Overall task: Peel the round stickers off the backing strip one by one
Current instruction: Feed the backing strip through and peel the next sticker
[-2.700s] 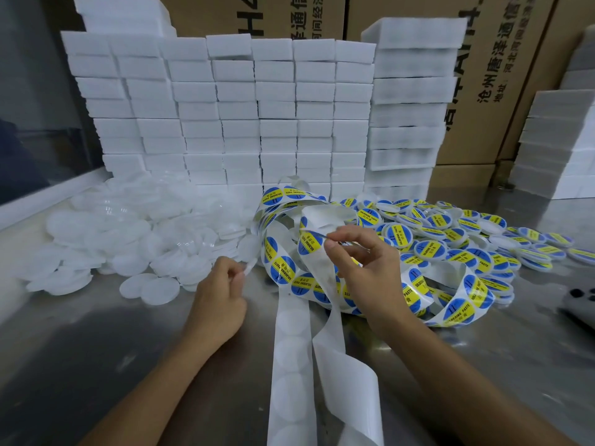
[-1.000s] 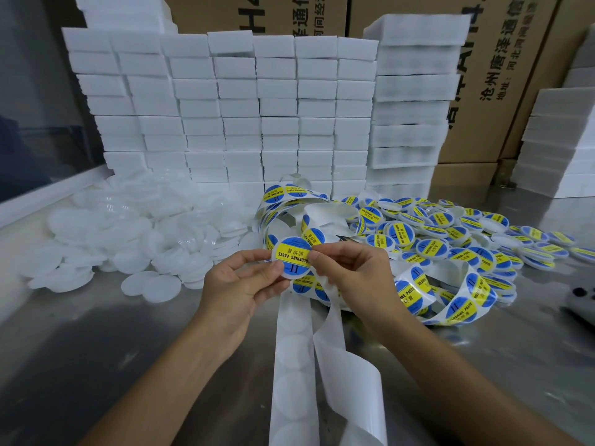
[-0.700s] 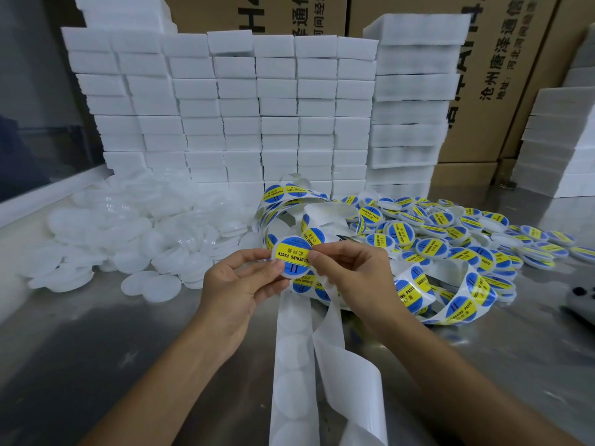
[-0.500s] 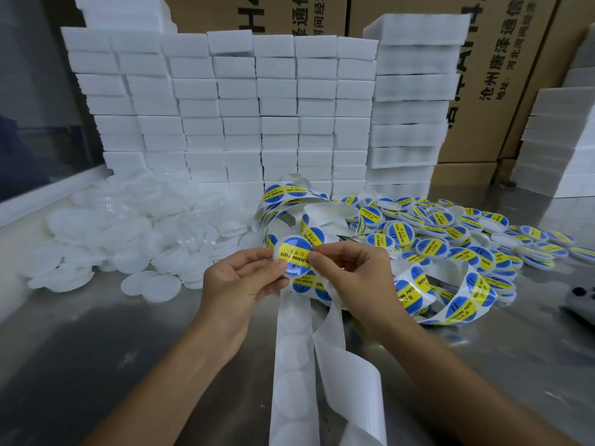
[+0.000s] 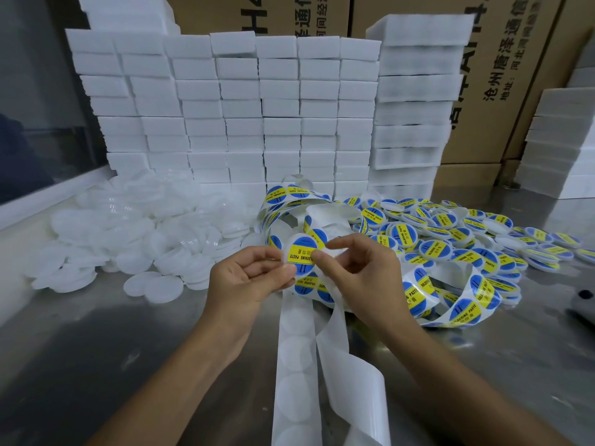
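Observation:
A round blue-and-yellow sticker (image 5: 302, 252) reading SOLDERING PASTE lies on a white disc held between my hands above the table. My left hand (image 5: 248, 278) pinches the disc's left edge with thumb and fingers. My right hand (image 5: 363, 272) holds its right edge, the thumb tip on the sticker and the index finger curled above it. Below them the white backing strip (image 5: 294, 349) runs toward me with bare round outlines. The part of the strip with stickers on it (image 5: 467, 304) lies coiled to the right.
A heap of plain white discs (image 5: 138, 233) lies at the left, and a heap of labelled discs (image 5: 450, 233) at the right. Stacked white foam blocks (image 5: 257, 107) and cardboard boxes (image 5: 515, 75) wall the back. A dark object (image 5: 582, 304) sits at the right edge.
Earlier my right hand pulled a sticker from the strip while my left held a plain disc. Since then the sticker has gone onto the disc, which has turned between my fingers.

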A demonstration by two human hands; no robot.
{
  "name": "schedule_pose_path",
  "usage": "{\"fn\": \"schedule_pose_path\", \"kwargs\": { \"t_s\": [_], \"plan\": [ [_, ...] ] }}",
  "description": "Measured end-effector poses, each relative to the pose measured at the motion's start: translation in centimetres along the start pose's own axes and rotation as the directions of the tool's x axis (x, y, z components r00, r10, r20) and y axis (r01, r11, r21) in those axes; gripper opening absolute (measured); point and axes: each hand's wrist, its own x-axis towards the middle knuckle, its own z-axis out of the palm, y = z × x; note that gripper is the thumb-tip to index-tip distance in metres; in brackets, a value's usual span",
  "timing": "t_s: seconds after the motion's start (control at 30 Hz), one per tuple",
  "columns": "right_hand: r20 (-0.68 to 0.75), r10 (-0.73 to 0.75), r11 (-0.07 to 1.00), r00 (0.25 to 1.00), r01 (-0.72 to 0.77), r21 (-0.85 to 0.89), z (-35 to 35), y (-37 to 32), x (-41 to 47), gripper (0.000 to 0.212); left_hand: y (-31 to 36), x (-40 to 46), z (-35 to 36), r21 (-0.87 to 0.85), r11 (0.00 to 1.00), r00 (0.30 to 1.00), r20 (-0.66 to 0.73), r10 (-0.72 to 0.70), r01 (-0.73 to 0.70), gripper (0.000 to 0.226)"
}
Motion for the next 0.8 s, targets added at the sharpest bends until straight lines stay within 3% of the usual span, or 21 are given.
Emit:
{"fn": "schedule_pose_path", "kwargs": {
  "t_s": [0.17, 0.27, 0.37, 0.57, 0.7, 0.8],
  "plan": [
    [0.107, -0.108, 0.993, 0.988, 0.101, 0.068, 1.1, -0.5, -0.9, 0.041, 0.0, -0.1, 0.3, -0.138, 0.985, 0.993, 0.073, -0.096, 0.106, 0.04],
    [0.084, -0.11, 0.993, 0.99, 0.107, 0.047, 1.1, -0.5, -0.8, 0.032, 0.1, -0.2, 0.5, -0.183, 0.973, 0.986, 0.111, -0.121, 0.14, 0.031],
    [0.036, -0.061, 0.989, 0.998, 0.055, 0.14, 0.8, -0.5, -0.4, 0.015, 0.2, -0.4, 0.8, -0.18, 0.97, 0.977, 0.164, -0.133, 0.163, 0.031],
    [0.067, -0.042, 0.992, 0.997, 0.034, 0.122, 1.0, -0.5, -0.5, 0.012, 0.4, -0.5, 0.8, -0.154, 0.975, 0.98, 0.144, -0.139, 0.161, 0.029],
    [0.087, -0.013, 0.997, 0.996, 0.006, 0.079, 1.2, -0.7, -0.9, 0.042, 0.4, -0.5, 0.6, -0.143, 0.98, 0.98, 0.166, -0.111, 0.135, 0.03],
    [0.047, -0.008, 0.998, 0.999, 0.005, 0.063, 1.1, -0.6, -0.6, 0.036, 0.4, -0.5, 0.5, -0.118, 0.982, 0.974, 0.19, -0.121, 0.146, 0.032]
  ]
}}
